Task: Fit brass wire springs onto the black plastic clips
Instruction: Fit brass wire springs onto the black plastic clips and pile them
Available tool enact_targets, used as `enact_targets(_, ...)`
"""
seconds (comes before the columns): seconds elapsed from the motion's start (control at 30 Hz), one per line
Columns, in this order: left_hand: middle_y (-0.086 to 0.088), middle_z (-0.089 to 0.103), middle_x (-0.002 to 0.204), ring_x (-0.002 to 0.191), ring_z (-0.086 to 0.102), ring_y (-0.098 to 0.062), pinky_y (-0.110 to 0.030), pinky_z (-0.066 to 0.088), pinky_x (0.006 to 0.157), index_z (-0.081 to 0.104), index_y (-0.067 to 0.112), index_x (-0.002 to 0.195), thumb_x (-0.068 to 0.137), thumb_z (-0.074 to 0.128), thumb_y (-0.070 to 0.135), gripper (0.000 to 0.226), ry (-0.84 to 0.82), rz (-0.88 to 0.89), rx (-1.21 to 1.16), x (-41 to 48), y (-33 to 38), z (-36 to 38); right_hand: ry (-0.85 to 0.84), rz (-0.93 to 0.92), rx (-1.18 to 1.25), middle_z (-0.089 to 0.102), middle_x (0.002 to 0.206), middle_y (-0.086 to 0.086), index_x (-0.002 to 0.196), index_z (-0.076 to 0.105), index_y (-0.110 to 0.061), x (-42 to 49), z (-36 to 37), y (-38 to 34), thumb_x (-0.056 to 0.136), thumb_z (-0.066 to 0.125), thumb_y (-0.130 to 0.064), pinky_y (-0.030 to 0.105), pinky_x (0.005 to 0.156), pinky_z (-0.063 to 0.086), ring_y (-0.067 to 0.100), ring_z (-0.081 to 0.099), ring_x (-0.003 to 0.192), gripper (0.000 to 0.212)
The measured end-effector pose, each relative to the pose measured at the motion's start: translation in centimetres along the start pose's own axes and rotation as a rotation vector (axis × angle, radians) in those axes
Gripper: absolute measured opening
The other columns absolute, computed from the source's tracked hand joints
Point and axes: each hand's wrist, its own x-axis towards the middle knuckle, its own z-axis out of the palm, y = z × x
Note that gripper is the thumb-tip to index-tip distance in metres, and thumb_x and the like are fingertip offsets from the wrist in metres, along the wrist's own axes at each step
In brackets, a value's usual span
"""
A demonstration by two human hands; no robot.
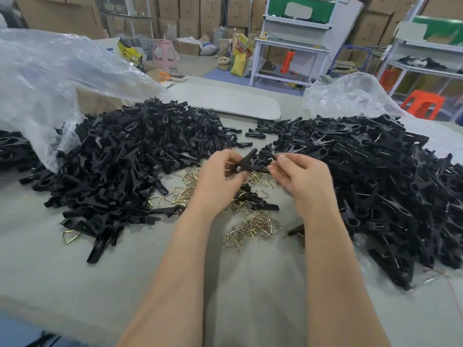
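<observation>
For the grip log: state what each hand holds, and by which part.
The left hand grips a black clip around its middle. The right hand pinches a brass spring in its fingertips; which part cannot be told.

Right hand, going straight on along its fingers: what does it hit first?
Probably the black clip gripped by the left hand; the right hand, pinching a brass spring, points leftward at it. Depth unclear.

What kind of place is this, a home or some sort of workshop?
Most likely a small factory or warehouse assembly floor. Heaps of black clips and loose brass springs cover the work table, stacked cardboard cartons line the back wall, and a white-framed workbench stands behind.
</observation>
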Motion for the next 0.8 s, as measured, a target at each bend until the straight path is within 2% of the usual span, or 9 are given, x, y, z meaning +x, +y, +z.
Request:
enact_targets(0.07,0.014,0.055,0.098,0.091,0.054,0.002,-0.018,0.046,0.086,0.053,0.032,0.088,0.084,0.067,0.008,0.028,-0.041,0.079,0.105,-0.1,-0.1,0.4,0.007,-0.002,0.033,0.072,0.08,0.007,0.09,0.068,-0.008,0.2,-0.5,0.1,0.089,0.063,-0.006,0.015,0.065,0.054,0.01,0.071,0.073,0.005)
enact_targets(0.13,0.018,0.053,0.097,0.089,0.052,0.004,-0.016,0.043,0.084,0.054,0.03,0.093,0.084,0.067,0.01,0.026,-0.072,0.136,0.162,-0.2,-0.1,0.5,0.002,-0.057,-0.178,0.071,0.072,0.0,0.087,0.069,-0.013,0.5,-0.6,0.4,0.089,0.065,-0.013,0.016,0.063,0.051,0.002,0.066,0.064,0.005)
enact_targets(0.23,0.012,0.058,0.1,0.089,0.053,0.002,-0.017,0.045,0.086,0.059,0.029,0.095,0.084,0.068,0.012,0.022,-0.109,0.182,0.191,-0.2,-0.1,0.6,-0.046,-0.108,-0.46,0.062,0.059,-0.007,0.079,0.071,-0.015,0.8,-0.5,1.0,0.087,0.067,-0.022,0.023,0.064,0.042,0.004,0.052,0.055,0.011)
enact_targets(0.33,0.01,0.058,0.098,0.086,0.053,0.001,-0.017,0.046,0.086,0.065,0.022,0.101,0.084,0.069,0.013,0.019,-0.123,0.196,0.202,-0.3,-0.1,0.6,-0.057,-0.097,-0.475,0.056,0.052,-0.01,0.073,0.07,-0.016,0.9,-0.8,1.2,0.085,0.069,-0.022,0.025,0.063,0.04,0.005,0.048,0.054,0.014)
enact_targets(0.43,0.011,0.057,0.098,0.087,0.052,-0.003,-0.018,0.047,0.086,0.065,0.019,0.103,0.084,0.069,0.012,0.02,-0.121,0.177,0.193,-0.3,0.0,0.5,-0.056,-0.083,-0.435,0.06,0.057,-0.004,0.073,0.07,-0.015,1.0,-1.1,1.1,0.085,0.069,-0.021,0.03,0.066,0.044,0.009,0.05,0.056,0.014)
enact_targets(0.53,0.009,0.057,0.1,0.09,0.054,-0.006,-0.02,0.048,0.087,0.065,0.019,0.103,0.084,0.069,0.013,0.02,-0.135,0.158,0.193,-0.3,0.0,0.4,-0.062,-0.075,-0.439,0.06,0.058,-0.002,0.071,0.07,-0.016,1.1,-1.5,1.3,0.085,0.069,-0.02,0.029,0.064,0.044,0.01,0.05,0.057,0.014)
enact_targets(0.63,0.011,0.058,0.098,0.092,0.056,-0.007,-0.016,0.048,0.085,0.064,0.02,0.102,0.085,0.068,0.013,0.019,-0.122,0.131,0.18,-0.3,0.0,0.4,-0.045,-0.072,-0.451,0.058,0.051,-0.009,0.068,0.07,-0.018,1.3,-1.7,1.4,0.084,0.07,-0.021,0.025,0.059,0.039,0.009,0.049,0.055,0.016)
enact_targets(0.8,0.003,0.063,0.099,0.09,0.059,-0.007,-0.017,0.05,0.084,0.067,0.025,0.098,0.082,0.071,0.014,0.019,-0.185,0.119,0.169,-0.5,0.4,0.4,-0.127,-0.028,-0.457,0.055,0.054,-0.002,0.075,0.07,-0.012,1.3,-1.7,1.5,0.084,0.07,-0.019,0.028,0.066,0.044,0.011,0.047,0.056,0.011)
